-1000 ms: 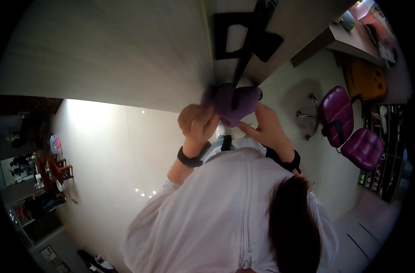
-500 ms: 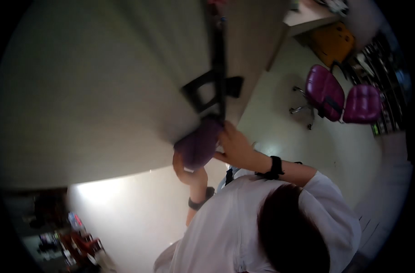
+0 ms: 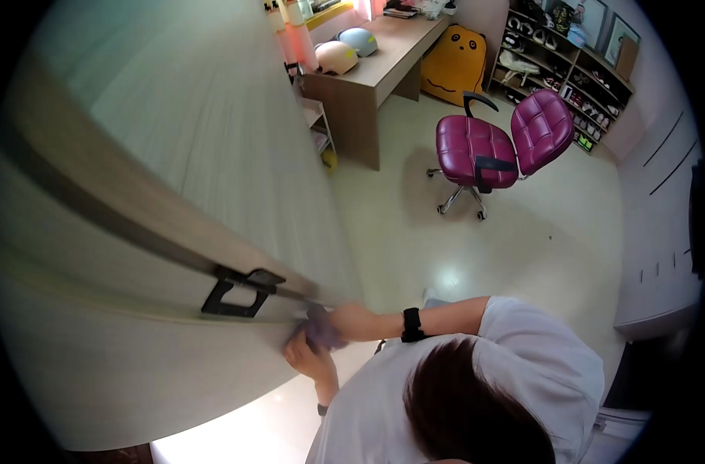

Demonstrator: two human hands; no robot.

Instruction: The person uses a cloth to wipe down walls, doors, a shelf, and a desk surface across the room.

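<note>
A purple cloth (image 3: 321,331), blurred by motion, is bunched between my hands at the edge of a pale wood-grain door (image 3: 236,178). My right hand (image 3: 356,321), with a black band on its wrist, is closed on the cloth from the right. Below it, my left hand (image 3: 312,359) wraps the cloth from the lower left, fingers curled. A black handle plate (image 3: 240,295) with a square opening sits on the dark strip of the door edge, up and left of both hands. The cloth hides the part of the edge under it.
A purple swivel chair (image 3: 476,151) stands on the pale floor. Behind it are a wooden desk (image 3: 383,50) with two helmets, a yellow cartoon-faced board (image 3: 454,66) and a shoe rack (image 3: 557,73). White cabinets (image 3: 662,216) line the right.
The camera view has swung, bringing the desk and helmets into sight. The handle plate now appears lower and further left. Both hands stay on the cloth, lower in view along the edge.
</note>
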